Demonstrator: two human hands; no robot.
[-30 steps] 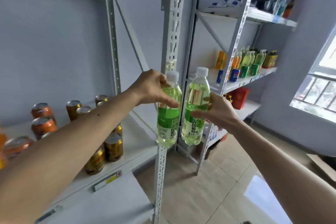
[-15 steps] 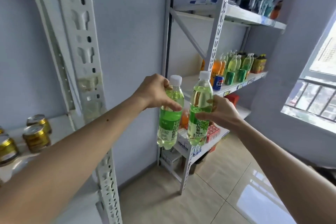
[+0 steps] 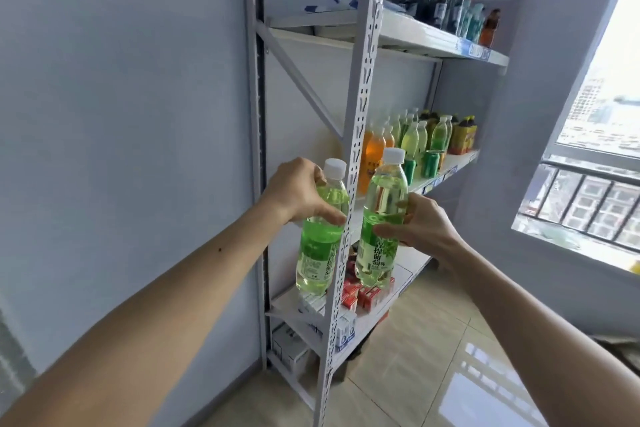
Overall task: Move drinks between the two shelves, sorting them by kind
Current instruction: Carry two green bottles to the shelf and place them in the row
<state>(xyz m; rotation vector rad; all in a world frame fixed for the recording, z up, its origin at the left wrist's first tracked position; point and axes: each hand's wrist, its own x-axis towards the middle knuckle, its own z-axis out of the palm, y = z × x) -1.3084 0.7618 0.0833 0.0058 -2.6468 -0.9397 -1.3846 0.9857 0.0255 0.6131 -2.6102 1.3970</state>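
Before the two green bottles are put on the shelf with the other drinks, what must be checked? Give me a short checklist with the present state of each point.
1. Left hand grips the left green bottle firmly: ok, fingers wrap its upper body.
2. Right hand grips the right green bottle: ok, held at mid-body.
3. Both caps on: ok, both white caps are in place.
4. Same kind already on the middle shelf: ok, pale green bottles stand there.
5. Free space beside them: cannot tell, the upright post hides part of the shelf.
6. Path past the post: not ok yet, the post stands between the bottles and the shelf.
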